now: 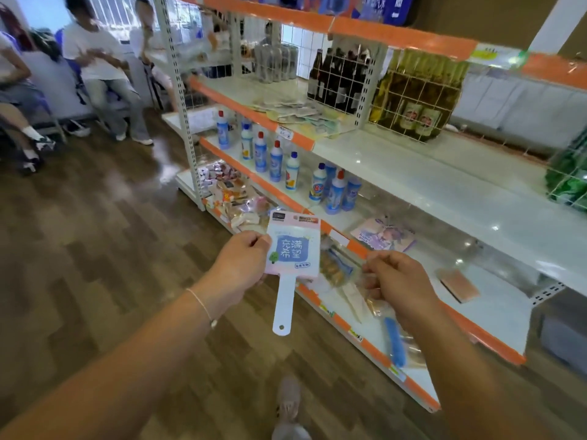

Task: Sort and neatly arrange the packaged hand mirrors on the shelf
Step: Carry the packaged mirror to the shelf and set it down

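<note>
My left hand (241, 262) grips the left edge of a packaged hand mirror (293, 249), pink and white with a blue label and a white handle hanging down. It is held upright in front of the orange-edged shelves. My right hand (397, 281) hovers to its right with fingers curled; whether it pinches clear wrapping I cannot tell. Another packaged mirror (382, 235) with a purple print lies flat on the lower shelf (495, 306). A pile of flat pastel packages (298, 112) lies on the upper shelf.
Blue and white cleaner bottles (276, 160) stand in a row on the middle shelf. Wire baskets hold dark bottles (340, 77) and yellow-green bottles (419, 90). Snack packs (235, 198) fill the bottom shelf. A pink sponge (460, 287) lies at right. People sit at far left on chairs.
</note>
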`<state>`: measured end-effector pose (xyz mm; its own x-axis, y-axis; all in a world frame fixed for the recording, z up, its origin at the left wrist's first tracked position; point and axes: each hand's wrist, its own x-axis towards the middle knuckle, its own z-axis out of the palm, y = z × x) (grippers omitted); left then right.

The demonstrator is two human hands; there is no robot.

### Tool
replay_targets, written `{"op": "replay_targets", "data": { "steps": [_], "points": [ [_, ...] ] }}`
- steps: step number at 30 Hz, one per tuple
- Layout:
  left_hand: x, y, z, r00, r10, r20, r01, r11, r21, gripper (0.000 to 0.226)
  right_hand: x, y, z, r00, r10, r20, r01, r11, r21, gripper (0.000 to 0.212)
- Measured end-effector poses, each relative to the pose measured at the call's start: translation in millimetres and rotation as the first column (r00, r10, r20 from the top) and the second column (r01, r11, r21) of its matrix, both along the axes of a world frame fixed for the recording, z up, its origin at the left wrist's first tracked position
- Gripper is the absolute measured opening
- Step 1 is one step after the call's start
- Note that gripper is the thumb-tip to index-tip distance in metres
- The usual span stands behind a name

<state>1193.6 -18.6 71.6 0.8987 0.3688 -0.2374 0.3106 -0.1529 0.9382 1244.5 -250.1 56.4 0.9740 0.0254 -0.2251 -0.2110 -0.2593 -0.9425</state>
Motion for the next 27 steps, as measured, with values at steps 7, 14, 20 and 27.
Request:
{"op": "replay_targets", "data": {
  "steps": [7, 14, 20, 27],
  "points": [
    [139.1, 71.7, 0.6, 0.995, 0.097, -0.022, -0.093, 0.986, 0.135, 0.028, 165.9, 88.3, -2.8, 0.966, 0.166, 0.197, -0.114, 0.962, -0.248, 0.017],
    [243.4, 150.4, 5.7, 0.973, 0.227, -0.026, -0.220, 0.962, 0.163, 0.028, 307.0, 162.7, 0.8, 0.894, 0.383, 0.233, -0.222, 0.830, -0.512, 0.037],
    [305.9, 211.0, -5.1, 0.957, 0.289, -0.040, -0.283, 0.953, 0.112, 0.030, 387.3, 200.6, -11.1, 0.863, 0.457, 0.217, -0.211, 0.715, -0.667, 0.040],
    [394.3, 282.9, -26.1, 0.975, 0.218, -0.040, -0.212, 0.970, 0.121, 0.030, 471.7, 244.7, -29.0, 0.859, 0.490, 0.151, -0.185, 0.571, -0.800, 0.044]
  ]
}}
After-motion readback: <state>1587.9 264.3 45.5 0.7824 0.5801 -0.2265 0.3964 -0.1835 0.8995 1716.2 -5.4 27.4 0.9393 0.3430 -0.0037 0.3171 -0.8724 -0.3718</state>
